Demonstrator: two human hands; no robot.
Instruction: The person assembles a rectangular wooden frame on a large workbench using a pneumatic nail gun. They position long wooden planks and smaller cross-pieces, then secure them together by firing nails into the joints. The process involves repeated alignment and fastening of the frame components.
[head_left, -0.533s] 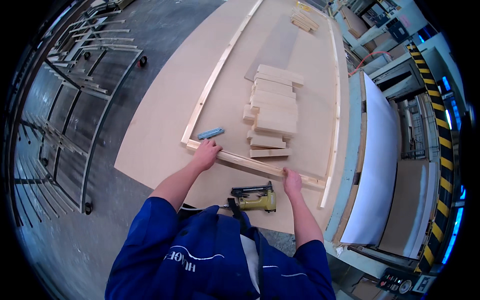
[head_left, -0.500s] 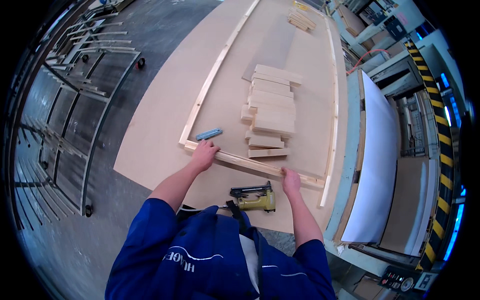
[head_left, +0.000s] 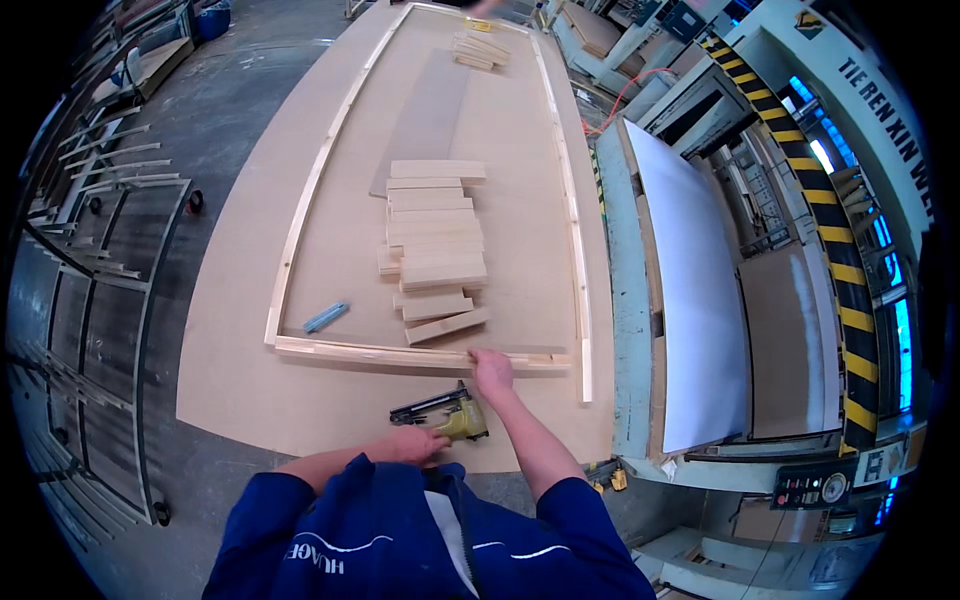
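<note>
Crossrail [head_left: 390, 355] held by right hand [head_left: 491, 374]; left hand [head_left: 415, 443] at staple gun [head_left: 458, 420].
Hands are apart. The right hand clamps the crossrail, apparently to steady it at the near ends of the side rails [head_left: 286, 265]. The staple gun lies by the worktop's [head_left: 235, 330] near edge, likely for easy reach; the left hand touches it, but finger closure cannot be told.

A broad tan board [head_left: 235, 290] is spread beneath the left hand [head_left: 416, 443] and right hand [head_left: 491, 372]. A nail gun [head_left: 462, 420] is laid by the former, a wooden crosspiece [head_left: 380, 354] set under the latter; long side strips [head_left: 311, 203], wood blocks [head_left: 437, 232] and blue strips [head_left: 326, 317] are placed beyond both.
</note>
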